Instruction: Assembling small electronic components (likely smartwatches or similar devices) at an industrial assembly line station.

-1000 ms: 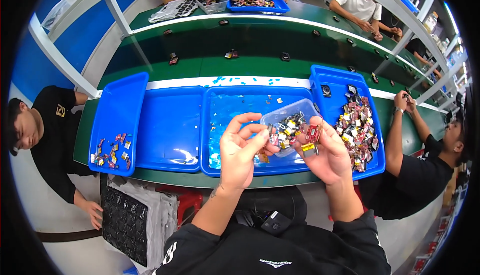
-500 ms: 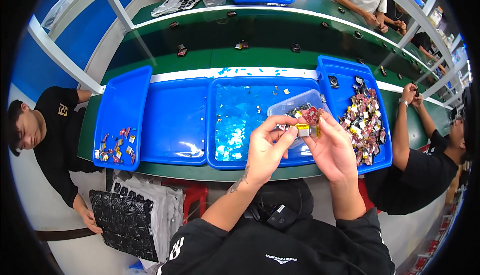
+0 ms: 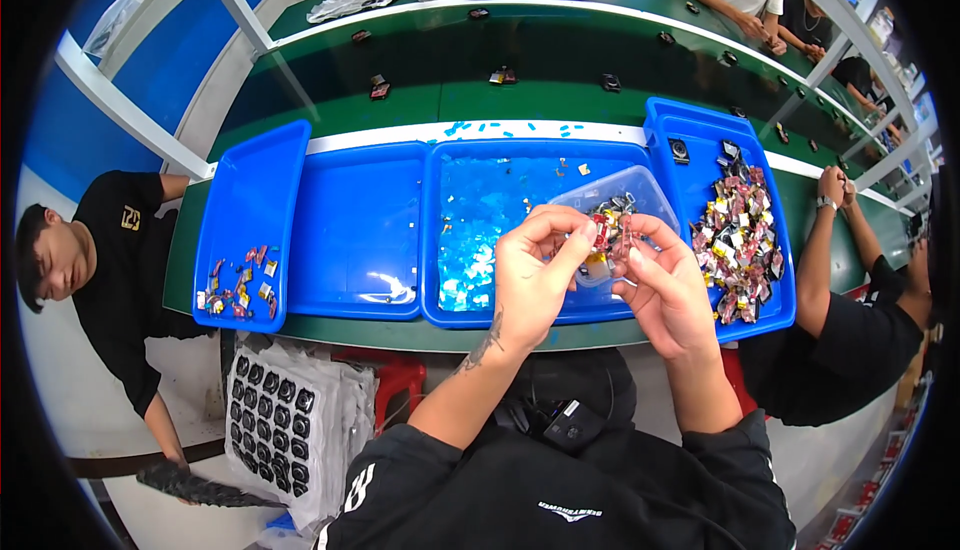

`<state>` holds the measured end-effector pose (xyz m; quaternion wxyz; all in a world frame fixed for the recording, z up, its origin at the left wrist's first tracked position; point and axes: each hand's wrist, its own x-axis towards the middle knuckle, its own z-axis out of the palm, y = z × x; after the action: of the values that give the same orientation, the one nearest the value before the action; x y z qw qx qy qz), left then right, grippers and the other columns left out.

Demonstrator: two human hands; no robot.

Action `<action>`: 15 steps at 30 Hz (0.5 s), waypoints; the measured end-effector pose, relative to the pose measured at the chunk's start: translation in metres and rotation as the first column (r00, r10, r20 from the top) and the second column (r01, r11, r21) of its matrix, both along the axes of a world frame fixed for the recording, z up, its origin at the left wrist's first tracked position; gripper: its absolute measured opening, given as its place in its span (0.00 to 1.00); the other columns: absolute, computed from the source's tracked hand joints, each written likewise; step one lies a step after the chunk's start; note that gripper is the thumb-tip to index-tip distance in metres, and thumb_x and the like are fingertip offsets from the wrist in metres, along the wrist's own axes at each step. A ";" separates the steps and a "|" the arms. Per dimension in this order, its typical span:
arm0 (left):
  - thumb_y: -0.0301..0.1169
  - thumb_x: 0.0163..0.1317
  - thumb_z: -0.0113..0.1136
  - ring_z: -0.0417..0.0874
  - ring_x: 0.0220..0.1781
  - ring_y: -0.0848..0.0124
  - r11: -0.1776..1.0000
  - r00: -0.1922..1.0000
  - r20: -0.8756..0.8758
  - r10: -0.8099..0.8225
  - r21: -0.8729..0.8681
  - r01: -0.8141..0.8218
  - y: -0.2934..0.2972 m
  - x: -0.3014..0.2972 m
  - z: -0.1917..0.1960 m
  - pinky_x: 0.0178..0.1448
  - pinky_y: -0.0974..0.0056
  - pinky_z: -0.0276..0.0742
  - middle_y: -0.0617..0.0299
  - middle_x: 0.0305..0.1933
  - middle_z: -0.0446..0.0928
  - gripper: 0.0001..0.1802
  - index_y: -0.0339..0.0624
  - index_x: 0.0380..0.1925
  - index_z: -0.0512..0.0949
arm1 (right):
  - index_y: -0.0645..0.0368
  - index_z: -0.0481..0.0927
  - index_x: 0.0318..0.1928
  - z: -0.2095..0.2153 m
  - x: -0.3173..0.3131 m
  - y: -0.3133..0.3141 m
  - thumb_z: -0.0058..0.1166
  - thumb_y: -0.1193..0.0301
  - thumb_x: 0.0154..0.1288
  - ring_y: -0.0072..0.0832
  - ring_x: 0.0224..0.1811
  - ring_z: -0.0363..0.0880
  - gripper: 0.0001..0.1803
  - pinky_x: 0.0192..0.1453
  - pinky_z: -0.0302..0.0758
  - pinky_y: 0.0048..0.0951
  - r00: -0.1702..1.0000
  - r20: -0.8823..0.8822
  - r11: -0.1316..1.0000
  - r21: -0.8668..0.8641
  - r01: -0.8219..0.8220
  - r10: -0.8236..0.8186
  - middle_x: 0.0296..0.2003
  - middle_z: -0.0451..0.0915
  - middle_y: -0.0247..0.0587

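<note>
Circuit board (image 3: 600,229), centre-right of frame, above a clear tub (image 3: 655,202). Left hand (image 3: 535,272) pinches it; right hand (image 3: 675,298), fingers narrowed beside it, shows no certain hold. A light edge grip should suit

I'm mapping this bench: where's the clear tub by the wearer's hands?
The clear tub is right of centre in the head view, beyond the left hand and right hand, just left of the nearer parts heap.
</note>
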<state>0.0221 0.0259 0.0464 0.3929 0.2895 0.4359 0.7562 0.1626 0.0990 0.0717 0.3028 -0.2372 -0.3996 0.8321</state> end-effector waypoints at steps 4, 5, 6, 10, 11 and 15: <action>0.28 0.63 0.62 0.76 0.29 0.83 0.999 0.999 0.040 0.037 0.014 -0.037 -0.002 0.004 0.000 0.23 0.78 0.66 0.64 0.41 0.76 0.06 0.35 0.33 0.81 | 0.60 0.72 0.54 -0.002 0.000 -0.001 0.57 0.75 0.65 0.22 0.40 0.79 0.17 0.44 0.78 0.24 1.000 -0.017 1.000 -0.022 0.010 -0.010 0.39 0.80 0.38; 0.28 0.63 0.62 0.76 0.29 0.83 0.999 0.998 0.040 0.038 0.012 -0.038 -0.002 0.004 0.000 0.23 0.78 0.66 0.64 0.41 0.76 0.06 0.35 0.33 0.81 | 0.60 0.72 0.54 -0.002 0.000 -0.001 0.57 0.76 0.65 0.22 0.40 0.79 0.18 0.45 0.77 0.23 1.000 -0.009 1.000 -0.024 0.015 -0.015 0.39 0.80 0.38; 0.28 0.63 0.62 0.76 0.28 0.84 0.998 0.997 0.050 0.058 0.006 -0.058 -0.003 0.003 -0.001 0.23 0.78 0.66 0.65 0.40 0.76 0.07 0.35 0.33 0.81 | 0.60 0.72 0.54 -0.002 -0.001 -0.001 0.57 0.76 0.64 0.22 0.40 0.79 0.18 0.45 0.77 0.22 1.000 -0.001 0.999 -0.027 0.020 -0.020 0.39 0.79 0.38; 0.27 0.63 0.62 0.72 0.22 0.82 0.994 0.990 0.089 0.111 -0.010 -0.111 0.001 0.002 0.000 0.22 0.76 0.67 0.64 0.38 0.77 0.05 0.36 0.32 0.80 | 0.60 0.72 0.54 -0.005 -0.002 0.001 0.58 0.76 0.64 0.22 0.41 0.79 0.18 0.45 0.77 0.22 0.999 0.003 0.999 0.024 0.040 -0.040 0.39 0.79 0.37; 0.27 0.63 0.62 0.72 0.22 0.82 0.994 0.990 0.088 0.114 -0.011 -0.113 0.002 0.002 0.000 0.22 0.76 0.67 0.64 0.38 0.77 0.05 0.36 0.32 0.80 | 0.60 0.72 0.54 -0.004 -0.002 0.002 0.58 0.76 0.63 0.23 0.41 0.79 0.19 0.46 0.77 0.22 0.998 0.019 0.997 0.046 0.058 -0.058 0.40 0.79 0.38; 0.27 0.62 0.62 0.72 0.21 0.82 0.992 0.985 0.116 0.128 -0.005 -0.128 0.008 0.000 0.001 0.22 0.76 0.67 0.65 0.36 0.78 0.04 0.37 0.32 0.80 | 0.61 0.71 0.55 0.000 -0.004 0.007 0.59 0.78 0.61 0.23 0.42 0.78 0.21 0.46 0.76 0.23 0.995 0.047 0.993 0.080 0.083 -0.087 0.43 0.78 0.39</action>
<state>0.0226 0.0341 0.0477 0.3678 0.2167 0.4290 0.7960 0.1584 0.1060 0.0712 0.3368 -0.2629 -0.4287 0.7961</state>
